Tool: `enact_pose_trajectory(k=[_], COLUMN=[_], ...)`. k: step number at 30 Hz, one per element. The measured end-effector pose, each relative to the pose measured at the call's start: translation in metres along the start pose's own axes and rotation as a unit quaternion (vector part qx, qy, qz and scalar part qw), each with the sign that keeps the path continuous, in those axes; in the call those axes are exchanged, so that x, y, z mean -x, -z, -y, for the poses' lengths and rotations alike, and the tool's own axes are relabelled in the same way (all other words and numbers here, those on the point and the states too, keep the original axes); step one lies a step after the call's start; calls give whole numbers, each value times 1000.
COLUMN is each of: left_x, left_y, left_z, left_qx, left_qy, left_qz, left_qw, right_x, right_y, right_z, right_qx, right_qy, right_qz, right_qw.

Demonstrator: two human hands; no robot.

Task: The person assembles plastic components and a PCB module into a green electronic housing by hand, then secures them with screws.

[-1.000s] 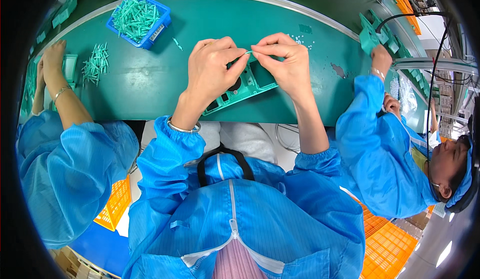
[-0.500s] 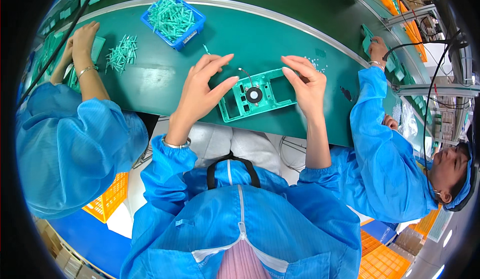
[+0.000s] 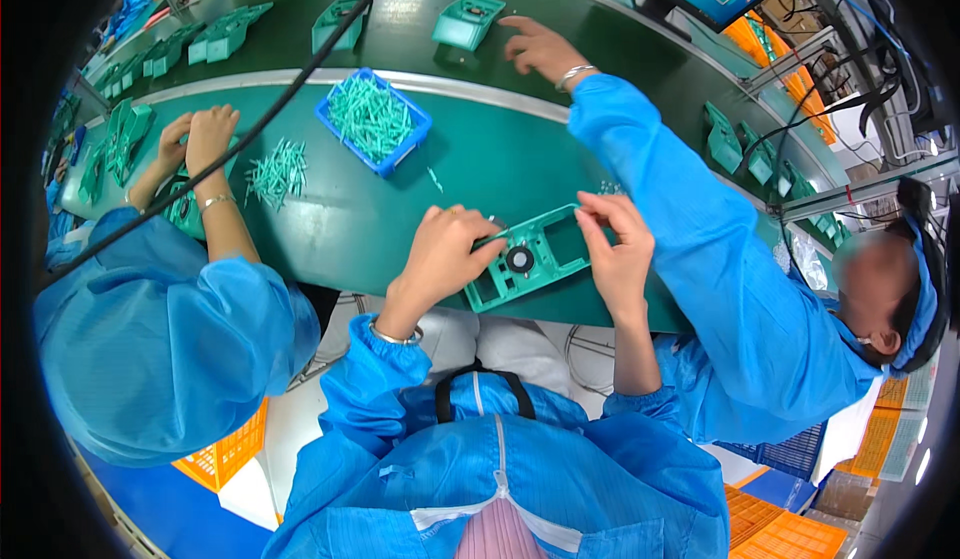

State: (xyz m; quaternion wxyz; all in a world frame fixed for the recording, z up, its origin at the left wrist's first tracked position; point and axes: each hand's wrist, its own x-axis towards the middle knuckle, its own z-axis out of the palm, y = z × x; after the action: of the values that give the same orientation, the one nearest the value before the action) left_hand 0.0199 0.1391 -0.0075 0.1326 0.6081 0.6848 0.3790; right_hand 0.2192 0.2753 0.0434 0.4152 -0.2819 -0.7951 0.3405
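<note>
On the green bench before me lies a green plastic housing [image 3: 548, 277], a tilted shallow frame with rectangular openings. A round black speaker [image 3: 520, 259] with a pale centre sits in its middle. My left hand [image 3: 440, 262] is over the housing's left end, thumb and fingers drawn together beside the speaker. Something small and dark shows at those fingertips, too small to make out. At the far right corner of the housing, my right hand [image 3: 618, 249] pinches its edge between thumb and fingers.
A blue bin [image 3: 421, 137] of green plastic pieces stands beyond my left hand, with a loose pile [image 3: 277, 173] left of it. Co-workers sit on both sides. The right one's arm [image 3: 680, 184] crosses toward a green housing [image 3: 468, 21] on the far belt. A black cable [image 3: 300, 84] crosses the view.
My hands, apart around the housing before, have closed in on it. The right co-worker's arm has swung left across the far belt. My view has shifted, showing more of the belt.
</note>
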Motion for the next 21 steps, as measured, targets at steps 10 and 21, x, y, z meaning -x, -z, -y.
enact_pose_trajectory(k=[10, 21], left_x=[55, 38], left_y=[17, -17], left_z=[12, -8], left_qx=[235, 18], left_qy=[179, 123], left_qz=[-173, -225], left_qw=[939, 966], right_x=[42, 15], right_y=[10, 6], right_z=[-32, -65], right_qx=[277, 267], right_qy=[-16, -32], right_qz=[13, -47], right_qw=[961, 962])
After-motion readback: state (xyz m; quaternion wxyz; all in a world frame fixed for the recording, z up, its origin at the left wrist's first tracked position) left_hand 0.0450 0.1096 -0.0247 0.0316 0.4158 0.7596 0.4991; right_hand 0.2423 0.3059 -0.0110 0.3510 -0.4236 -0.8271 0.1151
